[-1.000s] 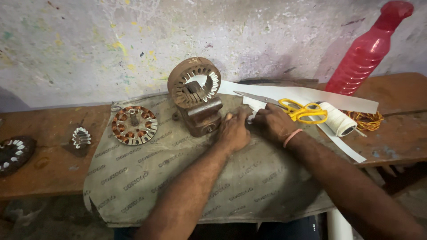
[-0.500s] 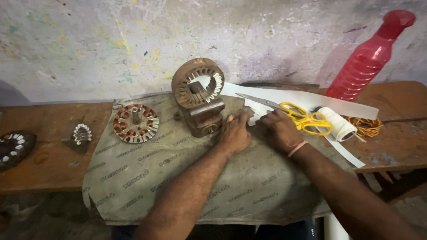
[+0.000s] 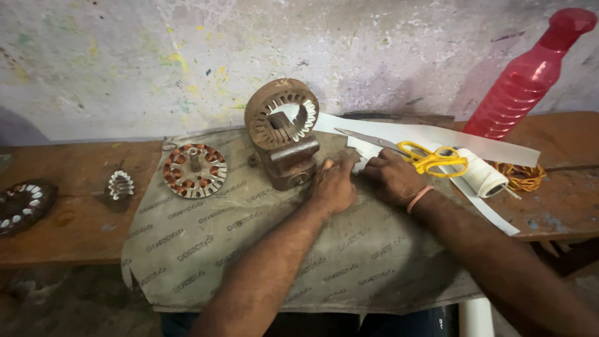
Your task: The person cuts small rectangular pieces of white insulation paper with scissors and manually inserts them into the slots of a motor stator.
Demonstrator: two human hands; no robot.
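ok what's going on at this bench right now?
A person sits at a wooden bench covered by a grey sheet. Both hands press on a strip of white paper beside a rusty motor stator standing on its block: left hand, right hand. Yellow-handled scissors and a spool of white thread lie just right of the hands. A copper-wound stator lies flat to the left. A red bottle stands at the back right.

You get soft, even daylight, a little dim, with no glare. Faint shadows fall near your forearms. The centre is sharp; the far wall (image 3: 125, 62) bows slightly at the wide-angle edges, and the near corners darken.
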